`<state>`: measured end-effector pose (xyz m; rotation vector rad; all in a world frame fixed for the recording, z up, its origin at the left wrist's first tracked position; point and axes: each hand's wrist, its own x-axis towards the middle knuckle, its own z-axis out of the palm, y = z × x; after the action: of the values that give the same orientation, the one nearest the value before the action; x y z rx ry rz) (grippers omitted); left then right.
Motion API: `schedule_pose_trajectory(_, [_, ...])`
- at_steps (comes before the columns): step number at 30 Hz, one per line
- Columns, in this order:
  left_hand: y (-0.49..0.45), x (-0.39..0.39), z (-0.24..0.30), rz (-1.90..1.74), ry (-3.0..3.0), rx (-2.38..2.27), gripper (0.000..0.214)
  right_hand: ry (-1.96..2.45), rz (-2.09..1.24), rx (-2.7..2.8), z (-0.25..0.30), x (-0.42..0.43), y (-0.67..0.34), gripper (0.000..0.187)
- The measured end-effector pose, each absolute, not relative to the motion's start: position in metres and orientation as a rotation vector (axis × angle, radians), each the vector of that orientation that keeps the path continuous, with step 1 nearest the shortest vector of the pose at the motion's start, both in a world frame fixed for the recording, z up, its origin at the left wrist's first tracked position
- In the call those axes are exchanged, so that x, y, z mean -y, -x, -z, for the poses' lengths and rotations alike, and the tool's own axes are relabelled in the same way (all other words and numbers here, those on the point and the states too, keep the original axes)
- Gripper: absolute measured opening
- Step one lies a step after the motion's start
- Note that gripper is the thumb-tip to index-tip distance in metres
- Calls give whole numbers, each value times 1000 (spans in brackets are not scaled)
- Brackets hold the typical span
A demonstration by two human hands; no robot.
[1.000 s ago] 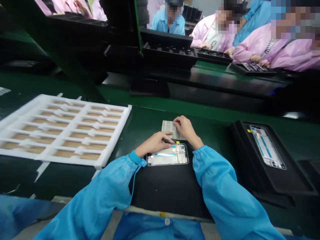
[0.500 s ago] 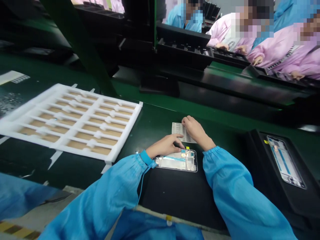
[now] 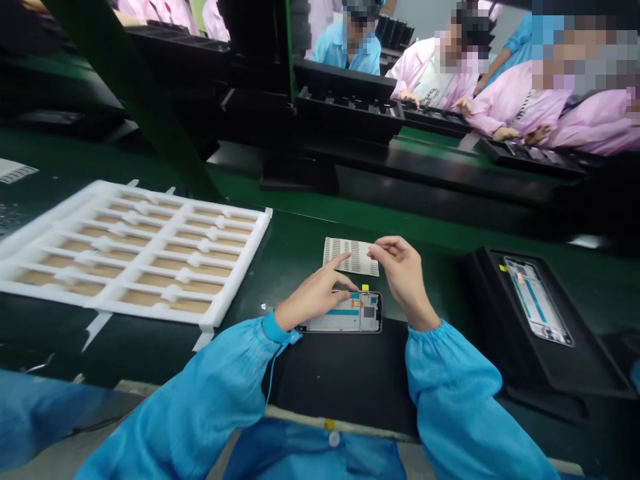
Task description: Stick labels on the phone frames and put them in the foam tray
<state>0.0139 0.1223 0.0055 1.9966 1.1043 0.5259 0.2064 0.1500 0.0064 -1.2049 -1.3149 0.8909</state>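
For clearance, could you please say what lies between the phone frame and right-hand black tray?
The head view shows the right wrist and blue sleeve over green tabletop.

Phone frame: silver-and-black, flat rectangular phone frame (image 3: 367,320) with blue strips and a yellow tab (image 3: 365,288) on its far edge; lying lengthwise sideways on the black mat (image 3: 345,380).
Label sheet: pale rectangular sheet with rows of dark strips (image 3: 369,261), flat on the dark green worktop (image 3: 295,243), just beyond the frame.

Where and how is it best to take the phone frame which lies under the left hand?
Perhaps pinch the phone frame across both long edges near its right end, coming from the right: it lies flat, this end uncovered, while the left hand covers part of the other.
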Motion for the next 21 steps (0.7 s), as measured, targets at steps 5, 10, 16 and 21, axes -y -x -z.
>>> schedule_pose_trajectory(5, [-19,-83,-22,-578,-2251,-1094,26,1199,-991,1300,-40,-76,-224,23])
schedule_pose_trajectory(10, [-15,-45,-23,-727,-2447,-986,22,1276,-800,1589,-50,-22,-227,8])
schedule_pose_trajectory(16, [-5,-37,-20,-870,-2442,-1049,20,1283,-465,1838,-43,-10,-214,6])
schedule_pose_trajectory(21, [-4,-33,-14,-947,-2393,-1004,15,1284,-481,1939,-43,-14,-208,5])
